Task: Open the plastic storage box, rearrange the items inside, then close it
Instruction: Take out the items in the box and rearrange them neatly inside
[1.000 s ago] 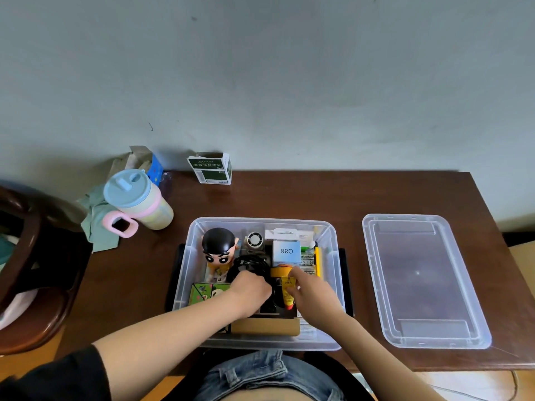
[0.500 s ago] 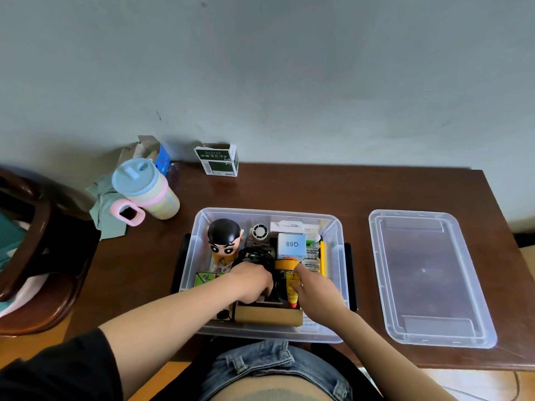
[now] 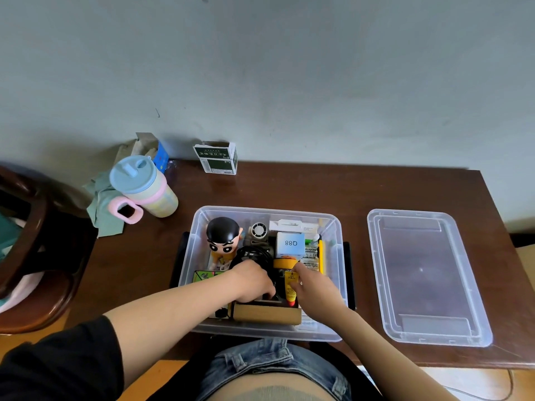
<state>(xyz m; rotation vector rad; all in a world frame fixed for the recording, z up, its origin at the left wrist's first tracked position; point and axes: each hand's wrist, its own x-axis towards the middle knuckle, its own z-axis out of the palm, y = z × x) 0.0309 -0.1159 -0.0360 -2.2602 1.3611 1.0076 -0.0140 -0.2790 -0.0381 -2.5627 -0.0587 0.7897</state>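
Box (image 3: 333, 233) sits mid-table, lid (image 3: 425, 276) off to its right, and since a second ago both hands barely moved: left hand (image 3: 252, 280) curls onto black stuff, right hand (image 3: 314, 287) pinches the yellow tube (image 3: 290, 287), so still rearranging.

storage box (image 3: 335, 256): clear glossy plastic | lid (image 3: 428, 279): clear smooth plastic | table (image 3: 289, 189): dark polished wood | cloth (image 3: 105, 209): matt green fabric | carton (image 3: 266, 314): matt brown cardboard | figurine (image 3: 223, 237): glossy plastic
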